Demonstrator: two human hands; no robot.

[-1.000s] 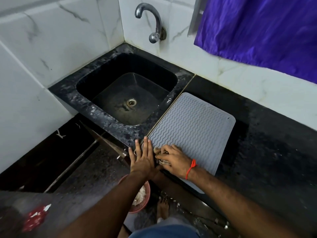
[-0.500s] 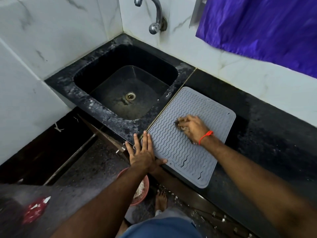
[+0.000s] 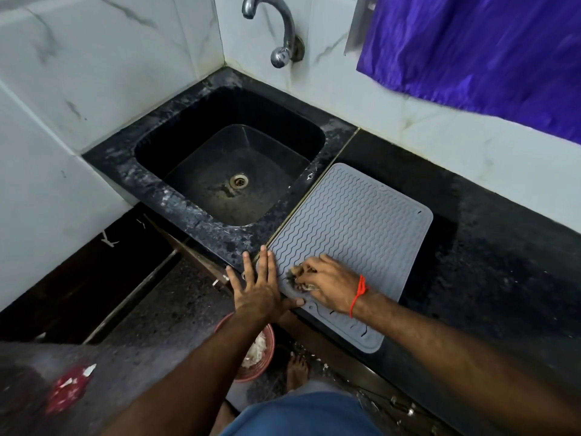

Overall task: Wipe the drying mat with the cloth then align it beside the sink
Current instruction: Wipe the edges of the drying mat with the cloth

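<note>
Black worktop (image 3: 490,253) carries grey drying mat (image 3: 352,240), long edge against sink (image 3: 220,228) rim. Left hand (image 3: 257,291), fingers spread flat, pins near corner, likely against slip. Right hand (image 3: 327,284) fingers bunch cloth (image 3: 297,278) onto mat.

Item count: one grey drying mat (image 3: 355,234); one cloth (image 3: 295,276); one sink (image 3: 201,221); one tap (image 3: 276,29); two hands, left hand (image 3: 259,291) and right hand (image 3: 330,286); one pink bowl (image 3: 265,357).

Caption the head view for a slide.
Right hand rubs cloth on mat beside sink; left hand pins its corner.
</note>
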